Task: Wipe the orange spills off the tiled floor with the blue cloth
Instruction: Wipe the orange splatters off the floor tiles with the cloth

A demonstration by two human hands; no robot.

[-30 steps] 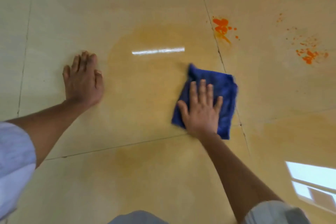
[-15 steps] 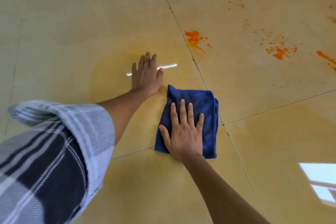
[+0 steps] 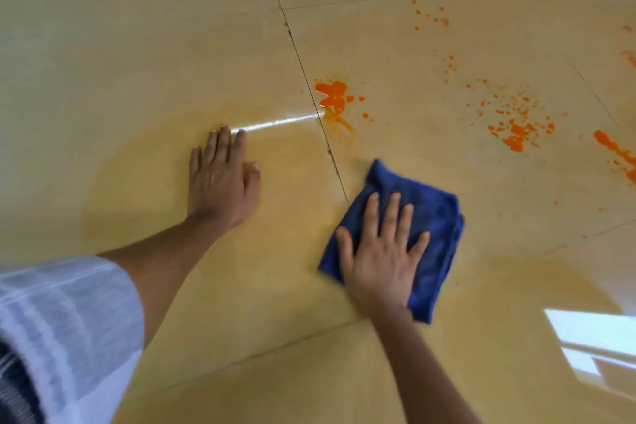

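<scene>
Blue cloth (image 3: 426, 217): folded, pressed flat under the spread fingers of the right hand (image 3: 380, 251), now shifted across the grout line (image 3: 330, 151) onto the tile bearing the orange spills (image 3: 334, 96).

Left hand (image 3: 220, 179): flat on the tiled floor (image 3: 137, 45), holding nothing.

Spills as yet untouched; nearest splash judged next.

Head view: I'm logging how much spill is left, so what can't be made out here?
- Floor under the cloth: hidden by the cloth and the right hand.
- Streak at the right: cut off by the frame edge.
- Floor under the left hand: covered.
- Sleeve: motion-blurred.
</scene>
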